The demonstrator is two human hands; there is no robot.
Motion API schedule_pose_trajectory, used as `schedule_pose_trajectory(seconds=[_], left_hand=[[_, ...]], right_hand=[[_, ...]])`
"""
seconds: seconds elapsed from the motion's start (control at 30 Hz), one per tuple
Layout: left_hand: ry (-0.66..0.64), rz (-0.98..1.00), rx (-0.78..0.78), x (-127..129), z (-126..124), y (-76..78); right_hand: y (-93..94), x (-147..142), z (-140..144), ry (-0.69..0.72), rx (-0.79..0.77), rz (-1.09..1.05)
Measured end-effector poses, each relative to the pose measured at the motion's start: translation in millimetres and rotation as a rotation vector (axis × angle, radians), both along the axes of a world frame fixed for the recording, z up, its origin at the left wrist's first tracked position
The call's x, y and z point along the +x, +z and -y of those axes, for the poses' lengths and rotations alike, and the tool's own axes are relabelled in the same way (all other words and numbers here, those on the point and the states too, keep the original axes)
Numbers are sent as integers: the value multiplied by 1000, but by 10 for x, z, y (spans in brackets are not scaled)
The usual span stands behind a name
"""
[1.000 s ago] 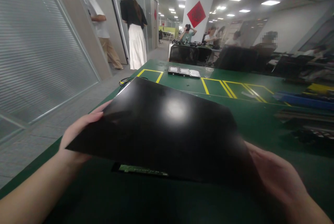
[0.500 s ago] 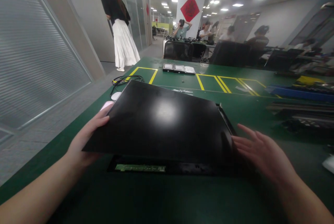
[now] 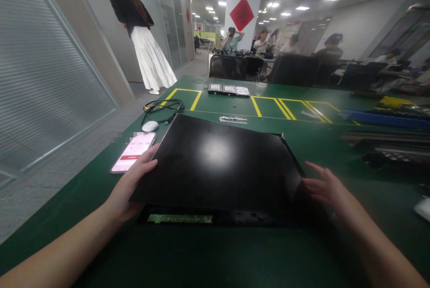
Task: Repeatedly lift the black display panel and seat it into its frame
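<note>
Near edge of the green desk: a black panel, glossy, lies tilted over a dark base with a green strip showing under its near edge. Left hand grips the panel's left near corner, fingers curled on the edge; right hand is open, fingers spread, just beside the right edge, contact unclear. Panel looks thin, stiff, light, likely slippery and easily marked; best held by opposite edges. Left of it lie a phone, a white mouse and cables. Far edge: small trays, chairs, seated people.
</note>
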State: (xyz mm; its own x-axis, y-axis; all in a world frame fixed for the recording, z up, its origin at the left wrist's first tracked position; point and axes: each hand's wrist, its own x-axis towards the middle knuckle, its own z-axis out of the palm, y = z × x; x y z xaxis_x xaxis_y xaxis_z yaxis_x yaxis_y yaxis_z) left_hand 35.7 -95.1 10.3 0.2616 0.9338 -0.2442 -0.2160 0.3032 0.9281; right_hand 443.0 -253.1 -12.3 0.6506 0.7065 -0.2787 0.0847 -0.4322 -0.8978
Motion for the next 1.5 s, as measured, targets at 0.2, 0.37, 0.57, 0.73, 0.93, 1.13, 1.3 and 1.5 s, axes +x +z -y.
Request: schedule_pose_trajectory(seconds=[0.2, 0.37, 0.57, 0.73, 0.93, 1.13, 1.3, 1.5], left_hand=[[6, -22, -28, 38, 7, -11], [5, -5, -44, 34, -8, -76], [12, -11, -56, 25, -32, -116], [3, -37, -68, 22, -64, -113], [-26, 10, -100, 10, -87, -124], [-15, 13, -90, 22, -80, -129], [-2, 15, -75, 17, -88, -147], [27, -1, -79, 30, -100, -158]], right_hand=[[-23, -4, 9, 39, 26, 28], [-14, -1, 19, 41, 32, 40], [-39, -31, 1, -2, 16, 55], [-24, -42, -12, -15, -23, 49], [28, -38, -12, -22, -42, 79], [24, -21, -10, -60, -24, 81], [-94, 35, 24, -23, -1, 121], [-196, 125, 54, 89, -23, 179]])
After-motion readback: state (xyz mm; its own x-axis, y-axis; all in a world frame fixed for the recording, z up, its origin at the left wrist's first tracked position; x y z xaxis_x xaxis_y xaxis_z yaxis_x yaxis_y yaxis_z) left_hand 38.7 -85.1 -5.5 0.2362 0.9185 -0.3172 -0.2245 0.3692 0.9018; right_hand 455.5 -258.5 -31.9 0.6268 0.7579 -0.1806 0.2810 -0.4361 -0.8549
